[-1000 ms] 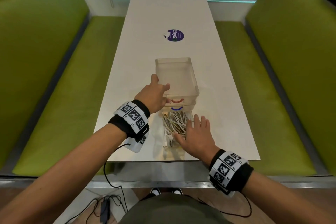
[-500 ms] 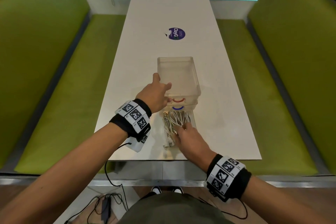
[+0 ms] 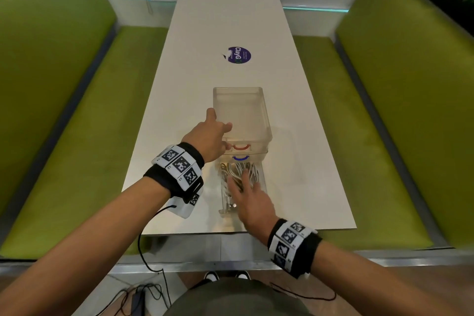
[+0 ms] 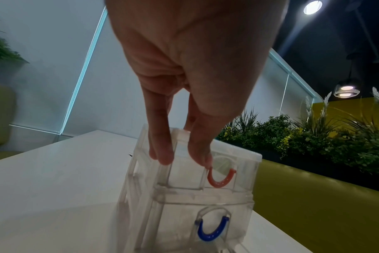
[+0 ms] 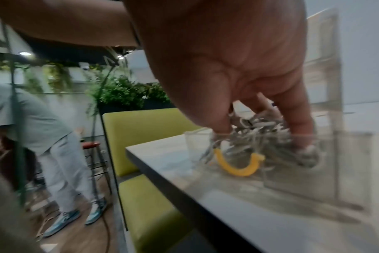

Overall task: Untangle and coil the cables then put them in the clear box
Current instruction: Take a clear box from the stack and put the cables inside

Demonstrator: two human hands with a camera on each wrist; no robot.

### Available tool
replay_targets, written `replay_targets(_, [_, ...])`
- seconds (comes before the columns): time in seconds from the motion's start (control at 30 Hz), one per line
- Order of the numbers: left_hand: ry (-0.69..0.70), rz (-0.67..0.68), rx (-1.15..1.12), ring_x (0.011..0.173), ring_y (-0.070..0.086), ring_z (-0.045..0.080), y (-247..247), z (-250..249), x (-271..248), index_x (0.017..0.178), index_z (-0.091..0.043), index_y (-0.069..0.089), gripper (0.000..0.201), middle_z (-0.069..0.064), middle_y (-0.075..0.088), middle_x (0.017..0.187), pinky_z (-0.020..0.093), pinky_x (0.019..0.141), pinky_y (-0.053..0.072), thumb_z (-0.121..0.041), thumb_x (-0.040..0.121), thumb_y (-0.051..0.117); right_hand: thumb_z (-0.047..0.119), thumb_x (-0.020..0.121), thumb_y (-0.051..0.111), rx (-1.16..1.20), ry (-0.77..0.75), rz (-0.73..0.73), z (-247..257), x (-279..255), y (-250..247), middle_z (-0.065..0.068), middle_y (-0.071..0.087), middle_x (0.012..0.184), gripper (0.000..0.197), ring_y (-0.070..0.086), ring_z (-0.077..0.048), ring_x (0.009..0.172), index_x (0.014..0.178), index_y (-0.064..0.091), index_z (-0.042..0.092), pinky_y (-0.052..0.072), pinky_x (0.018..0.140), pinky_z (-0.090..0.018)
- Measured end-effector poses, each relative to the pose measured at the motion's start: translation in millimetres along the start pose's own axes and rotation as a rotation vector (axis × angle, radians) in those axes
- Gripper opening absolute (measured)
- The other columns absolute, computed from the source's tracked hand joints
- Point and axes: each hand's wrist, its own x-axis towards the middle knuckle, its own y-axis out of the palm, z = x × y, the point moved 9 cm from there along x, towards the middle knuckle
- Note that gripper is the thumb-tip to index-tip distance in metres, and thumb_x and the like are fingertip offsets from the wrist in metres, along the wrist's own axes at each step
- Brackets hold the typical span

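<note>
L hand [image 3: 209, 140] gripping clear plastic box [image 3: 241, 110], R hand [image 3: 252, 202] round tangled cables [image 3: 239, 167]

Even indoor light, wide-angle warp.
Head view sharp centre, benches [image 3: 77, 136] bowed at edges; counter [image 3: 230, 20] mildly glossy. Left wrist view has ceiling spot [image 4: 312, 6] flare; right wrist view motion-blurred, smeared.

Left hand [image 4: 195, 59] reaching down, fingers [image 4: 162, 150] pinching the clear box [image 4: 244, 171] at its top corner, one fingertip touching the red handle [image 4: 221, 178], blue handle [image 4: 212, 231] sitting below, white table [image 4: 65, 179] stretching away, plants [image 4: 314, 137] lining the right.
</note>
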Motion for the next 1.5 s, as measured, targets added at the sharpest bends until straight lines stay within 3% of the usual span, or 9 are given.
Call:
replay_targets(0.13, [0.007,0.009,0.019,0.098,0.059,0.039,1,0,0,0.137,-0.017,0.046,0.050,0.014,0.031,0.127,0.039,0.088,0.048,-0.027,0.091,0.062,0.038,0.096,0.027,-0.048,-0.016,-0.070,1,-2,17,-0.034,0.018,0.151,0.058,0.020,-0.054,0.137,0.148,0.021,0.013,0.034,0.104,-0.062])
replay_targets(0.27, [0.004,0.011,0.021,0.097,0.059,0.038,0,0,1,0.137,-0.018,0.046,0.050,0.014,0.030,0.128,0.040,0.087,0.048,-0.027,0.091,0.062,0.073,0.078,0.009,-0.023,-0.057,-0.055,5,4,32,-0.026,-0.016,0.152,0.082,-0.019,-0.043,0.137,0.148,-0.006,0.033,-0.004,0.111,-0.057])
replay_targets(0.37, [0.000,0.018,0.017,0.098,0.058,0.038,1,1,1,0.137,-0.018,0.046,0.050,0.014,0.030,0.128,0.040,0.089,0.048,-0.027,0.091,0.061,0.077,0.075,0.009,-0.056,-0.074,-0.033,6,6,31,-0.020,-0.020,0.154,0.086,-0.021,-0.047,0.137,0.149,-0.002,0.034,-0.002,0.110,-0.061])
replay_targets(0.67, [0.013,0.019,0.030,0.096,0.059,0.038,3,-1,0,0.135,-0.018,0.047,0.049,0.015,0.030,0.129,0.042,0.089,0.049,-0.028,0.090,0.062,0.045,0.091,0.037,-0.044,-0.193,-0.129,18,16,9,-0.020,0.040,0.146,0.046,0.036,-0.044,0.135,0.112,0.061,0.011,0.032,0.105,-0.063])
replay_targets(0.87, [0.020,0.016,0.047,0.092,0.060,0.038,3,-2,1,0.135,-0.019,0.047,0.048,0.015,0.030,0.129,0.043,0.087,0.050,-0.028,0.090,0.062,0.014,0.093,0.044,0.229,-0.377,-0.193,29,26,-23,-0.020,0.032,0.151,0.040,0.044,-0.036,0.130,0.133,0.043,0.006,0.042,0.103,-0.044])
replay_targets(0.97, [0.023,0.015,0.052,0.090,0.060,0.037,4,-1,1,0.135,-0.020,0.048,0.048,0.015,0.029,0.129,0.043,0.087,0.050,-0.027,0.090,0.061,0.017,0.087,0.041,0.119,-0.481,-0.102,41,26,-18,-0.018,0.022,0.155,0.062,0.024,-0.039,0.141,0.146,0.022,0.019,0.023,0.113,-0.053])
replay_targets(1.1, [0.029,0.016,0.058,0.090,0.060,0.038,4,-1,2,0.135,-0.020,0.048,0.047,0.014,0.030,0.129,0.043,0.086,0.050,-0.028,0.090,0.061,0.042,0.096,0.028,-0.110,-0.449,0.084,52,42,1,-0.015,0.029,0.152,0.052,0.014,-0.035,0.144,0.139,0.039,0.016,0.007,0.116,-0.056])
replay_targets(1.27, [0.028,0.016,0.055,0.092,0.060,0.039,4,0,2,0.133,-0.019,0.049,0.047,0.015,0.030,0.128,0.045,0.087,0.050,-0.030,0.089,0.062,0.029,0.080,0.063,-0.261,-0.338,-0.012,72,50,2,-0.011,0.065,0.092,0.024,0.060,-0.030,0.085,0.093,0.068,0.010,0.050,0.073,-0.041])
replay_targets(1.5, [0.024,0.021,0.045,0.093,0.059,0.039,4,1,1,0.135,-0.021,0.048,0.048,0.015,0.030,0.128,0.044,0.089,0.049,-0.030,0.090,0.062,0.020,0.081,0.069,-0.204,-0.280,-0.105,58,46,-21,-0.014,0.056,0.106,0.022,0.051,-0.032,0.100,0.095,0.065,0.004,0.044,0.083,-0.042])
